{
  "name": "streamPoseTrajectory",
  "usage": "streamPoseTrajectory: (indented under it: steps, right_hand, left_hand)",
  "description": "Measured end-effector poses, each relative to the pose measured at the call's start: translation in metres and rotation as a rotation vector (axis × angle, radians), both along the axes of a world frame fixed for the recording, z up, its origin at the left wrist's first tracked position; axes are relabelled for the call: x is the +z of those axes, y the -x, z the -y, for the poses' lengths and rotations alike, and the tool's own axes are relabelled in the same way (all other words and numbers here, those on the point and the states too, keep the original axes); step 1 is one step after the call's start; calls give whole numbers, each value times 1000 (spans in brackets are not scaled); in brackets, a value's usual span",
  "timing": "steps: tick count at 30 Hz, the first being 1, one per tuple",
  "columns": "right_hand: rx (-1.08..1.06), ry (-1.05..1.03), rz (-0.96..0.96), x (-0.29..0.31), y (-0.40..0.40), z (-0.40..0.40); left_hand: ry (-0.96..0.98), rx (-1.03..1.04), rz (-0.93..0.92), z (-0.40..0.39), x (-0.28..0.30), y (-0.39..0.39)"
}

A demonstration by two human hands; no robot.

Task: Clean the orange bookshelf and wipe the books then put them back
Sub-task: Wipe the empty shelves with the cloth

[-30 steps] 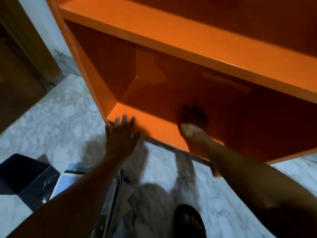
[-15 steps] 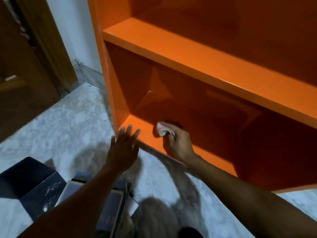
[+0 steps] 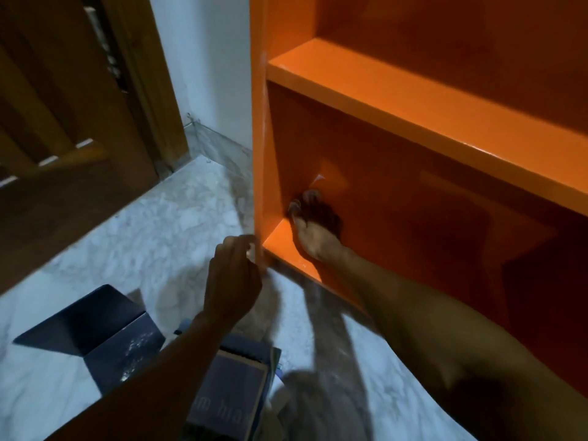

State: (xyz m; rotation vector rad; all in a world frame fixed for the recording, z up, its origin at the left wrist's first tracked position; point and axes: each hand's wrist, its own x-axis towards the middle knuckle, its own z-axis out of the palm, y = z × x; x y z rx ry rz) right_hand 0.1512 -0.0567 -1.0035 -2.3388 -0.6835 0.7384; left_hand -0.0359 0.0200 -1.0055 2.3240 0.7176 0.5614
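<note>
The right hand (image 3: pixel 313 222) was pressed into the bottom shelf's (image 3: pixel 283 241) left corner, a pale cloth (image 3: pixel 294 205) apparently gripped under its fingers; the left hand (image 3: pixel 234 275) was curled against the orange bookshelf's (image 3: pixel 413 100) side panel. The corner seam would best be wiped outward, with the frame braced. The books (image 3: pixel 232 393) lay stacked on the marble floor (image 3: pixel 143 237).

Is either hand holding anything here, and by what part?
The left hand grips the bookshelf's front left edge. Whether the right hand holds anything cannot be told.
</note>
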Motion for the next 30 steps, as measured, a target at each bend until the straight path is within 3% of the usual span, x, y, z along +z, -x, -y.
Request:
streamPoseTrajectory:
  steps: [2,7,12,16,23,27,30]
  right_hand:
    - [75,74,259,-3,11,-6]
    - [262,84,573,-17,44,19]
    - [608,-47,815,-32,62,54]
    - [895,172,1090,-29,57,85]
    - [1110,216,1267,-15,42,167]
    - [1155,346,1284,-2,40,214]
    - [1199,580,1260,8,43,249]
  left_hand:
    - [34,11,76,-1,7,2]
    - [43,-56,241,10,25,-3]
    - [-42,-45,147,6,14,-6]
    - [-91,-68,126,7,12,-8]
    - [-115,-54,104,11,7,-8]
    - [-176,-49,27,16,13,-5]
    - [-134,-53,-74,22,26,6]
